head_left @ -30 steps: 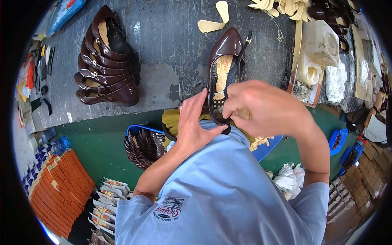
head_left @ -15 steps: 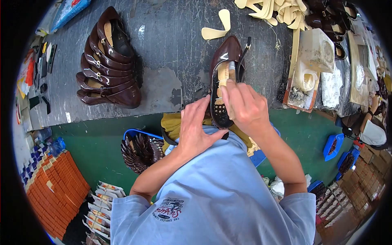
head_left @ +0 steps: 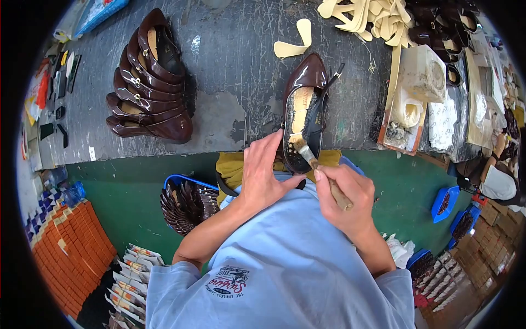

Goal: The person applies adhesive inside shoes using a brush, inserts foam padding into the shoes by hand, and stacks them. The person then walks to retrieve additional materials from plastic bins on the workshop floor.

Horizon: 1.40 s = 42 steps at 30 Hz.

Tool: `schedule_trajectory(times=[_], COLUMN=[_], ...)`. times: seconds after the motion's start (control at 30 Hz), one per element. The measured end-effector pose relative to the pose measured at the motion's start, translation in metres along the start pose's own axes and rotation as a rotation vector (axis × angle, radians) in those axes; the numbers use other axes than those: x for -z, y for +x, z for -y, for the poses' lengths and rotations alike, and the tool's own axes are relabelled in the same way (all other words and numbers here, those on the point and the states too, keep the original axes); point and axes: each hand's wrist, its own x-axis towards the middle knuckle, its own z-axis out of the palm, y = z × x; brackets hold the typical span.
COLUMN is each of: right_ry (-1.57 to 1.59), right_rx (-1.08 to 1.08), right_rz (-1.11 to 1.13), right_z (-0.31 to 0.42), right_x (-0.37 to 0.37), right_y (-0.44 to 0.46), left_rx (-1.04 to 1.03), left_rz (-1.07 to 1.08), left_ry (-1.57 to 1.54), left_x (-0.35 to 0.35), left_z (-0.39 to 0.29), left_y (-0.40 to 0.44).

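Note:
A glossy dark-red shoe (head_left: 308,74) lies at the bench edge, toe pointing away, its strap undone. My right hand (head_left: 345,196) grips a brush (head_left: 312,159) by its handle, and the bristles touch the inside of the shoe near the heel. My left hand (head_left: 263,171) rests against the shoe's left side and heel, fingers and thumb spread apart. Beyond the toe lies a cream insole piece (head_left: 296,44). Further left, several dark-red shoes (head_left: 148,88) stand nested in a row.
A pile of cream pieces (head_left: 378,19) lies at the back right. Nearer, a tray (head_left: 397,140) holds a white container (head_left: 419,74). Below the bench are a blue basket of straps (head_left: 189,205) and orange stacks (head_left: 74,255). Another person's arm (head_left: 496,148) shows far right.
My right hand has drawn the brush back from the toe area toward the heel and now sits lower right. My left hand stays beside the shoe. The view has shifted slightly.

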Motion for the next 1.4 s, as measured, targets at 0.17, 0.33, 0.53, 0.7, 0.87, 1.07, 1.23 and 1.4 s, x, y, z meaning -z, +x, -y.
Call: schedule_trajectory(times=[0.17, 0.33, 0.53, 0.7, 0.87, 1.07, 1.23, 1.4], right_ry=[0.034, 0.14, 0.201, 0.226, 0.358, 0.537, 0.547, 0.542], right_rx=[0.071, 0.14, 0.028, -0.091, -0.163, -0.136, -0.124, -0.143], right_rz=[0.081, -0.122, -0.365, -0.461, -0.582, -0.697, -0.724, -0.731], right_z=[-0.004, 0.001, -0.019, -0.032, -0.047, -0.061, -0.057, -0.058], right_x=[0.0, 0.026, 0.034, 0.041, 0.055, 0.063, 0.064, 0.06], right_y=[0.009, 0.007, 0.001, -0.02, -0.035, -0.03, -0.033, -0.037], left_rx=[0.016, 0.267, 0.085, 0.001, -0.089, 0.164, -0.324, -0.415], left_rz=[0.035, -0.038, -0.206, -0.152, 0.441, 0.802, 0.369, 0.229], left_ry=[-0.024, -0.375, 0.194, -0.119, -0.141, -0.165, 0.372, 0.456], left_x=[0.007, 0.032, 0.023, 0.057, 0.137, 0.09, 0.028, 0.017], left_z=[-0.003, 0.026, 0.051, 0.016, -0.061, -0.054, -0.011, -0.001], left_y=[0.006, 0.055, 0.193, 0.175, 0.115, 0.127, 0.14, 0.137])
